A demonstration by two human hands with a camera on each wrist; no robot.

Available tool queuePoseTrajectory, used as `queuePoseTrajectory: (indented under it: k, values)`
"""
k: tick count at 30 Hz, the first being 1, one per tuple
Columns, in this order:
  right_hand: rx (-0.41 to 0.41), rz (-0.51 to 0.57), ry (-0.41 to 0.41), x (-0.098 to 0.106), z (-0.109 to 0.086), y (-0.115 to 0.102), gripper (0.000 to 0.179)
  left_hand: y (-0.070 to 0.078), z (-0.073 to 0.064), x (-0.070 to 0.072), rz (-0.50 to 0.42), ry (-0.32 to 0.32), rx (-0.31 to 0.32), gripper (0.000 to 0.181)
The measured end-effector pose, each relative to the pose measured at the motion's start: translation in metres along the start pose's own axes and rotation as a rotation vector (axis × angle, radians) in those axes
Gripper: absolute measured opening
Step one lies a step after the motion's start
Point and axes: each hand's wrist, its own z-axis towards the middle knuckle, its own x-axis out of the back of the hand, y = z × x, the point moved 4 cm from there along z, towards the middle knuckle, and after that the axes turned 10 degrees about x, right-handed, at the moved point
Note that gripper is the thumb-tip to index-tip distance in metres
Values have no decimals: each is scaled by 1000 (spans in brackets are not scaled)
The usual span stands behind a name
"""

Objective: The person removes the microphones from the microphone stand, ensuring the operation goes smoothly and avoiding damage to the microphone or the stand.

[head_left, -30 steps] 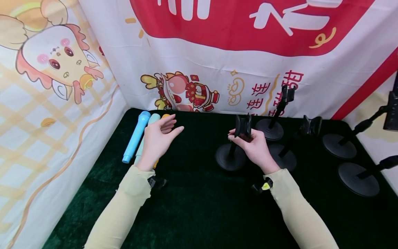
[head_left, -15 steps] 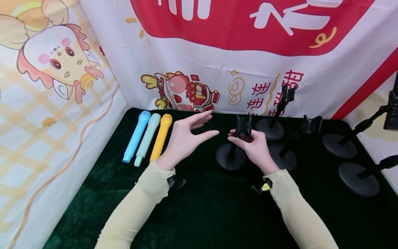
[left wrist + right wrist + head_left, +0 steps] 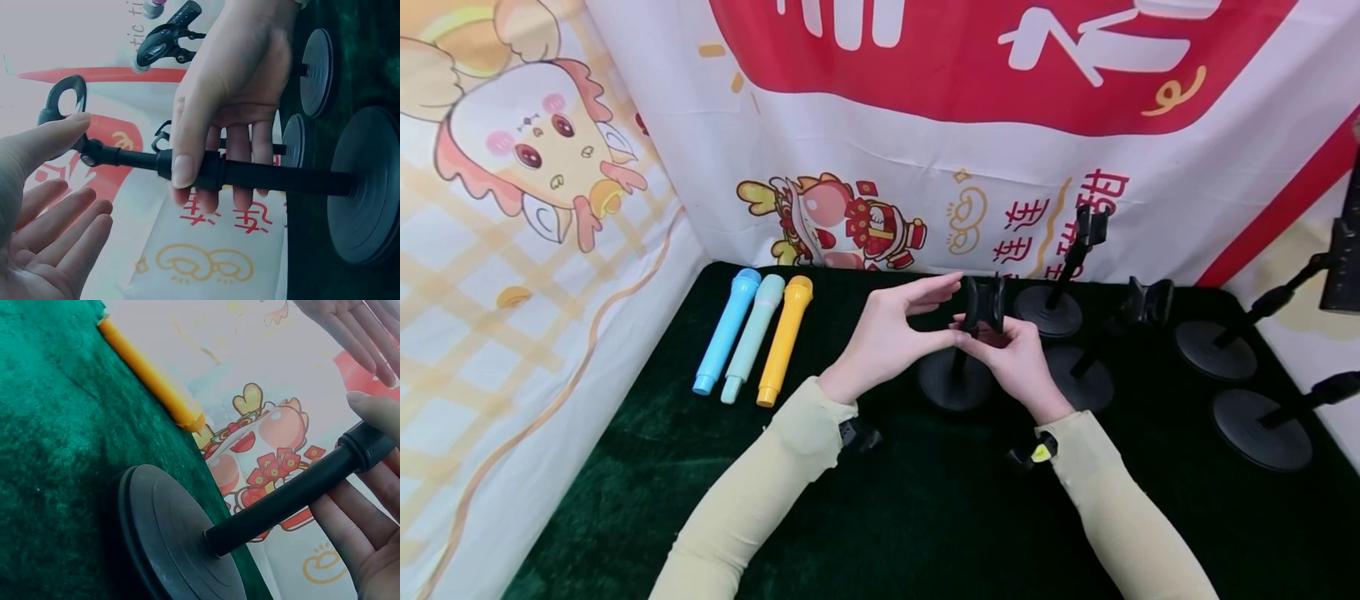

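Note:
A black desktop microphone stand (image 3: pixel 953 385) has a round base on the table, an upright pole and a clip holder (image 3: pixel 983 304) on top. My right hand (image 3: pixel 1022 367) grips its pole at the collar (image 3: pixel 209 170), thumb in front and fingers behind. Beside the clip is my left hand (image 3: pixel 887 337), its fingers extended and apart from the pole. In the left wrist view the left thumb (image 3: pixel 56 136) overlaps the clip. Left of the hands, blue (image 3: pixel 727 331), mint (image 3: pixel 755 337) and yellow (image 3: pixel 786 342) microphones lie side by side.
More black stands are grouped on the right, including a back one (image 3: pixel 1048 310), one behind the right hand (image 3: pixel 1078 379) and a front one (image 3: pixel 1262 429). Dark green cloth (image 3: pixel 925 517) covers the table. A printed white curtain (image 3: pixel 850 142) hangs behind it.
My left hand has moved right, from over the microphones to beside the stand's clip, uncovering the yellow and mint microphones. The right hand keeps its grip on the stand.

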Motion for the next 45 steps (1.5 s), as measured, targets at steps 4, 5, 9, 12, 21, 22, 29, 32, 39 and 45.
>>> queuePoseTrajectory:
  k: [4,5,9,12,21,22,29,32,39,45]
  values:
    - [35,16,10,0,0,1,24,-3,3,-7,-15,-18,21,60]
    - [38,23,14,-1,1,2,24,-3,5,-9,-17,-20,19,60]
    - [44,42,16,-2,1,3,21,-6,12,-16,-36,-19,-10,59]
    - [22,30,24,-2,1,3,16,-6,17,-19,-35,-9,-40,55]
    - [-14,-41,23,1,-1,0,28,-4,27,-22,11,68,-34,29]
    - [-15,-33,22,1,-1,3,28,-4,28,-22,9,78,-41,27]
    - [-25,-2,28,5,-1,32,29,-4,30,-23,-11,107,-52,17]
    - [-21,-5,29,4,-1,35,29,-4,30,-22,-15,109,-59,16]
    - [-60,-25,12,0,-4,25,26,-5,29,-23,1,127,-101,15]
    - [-88,-30,1,-2,-3,7,23,-5,32,-23,12,97,-100,13]
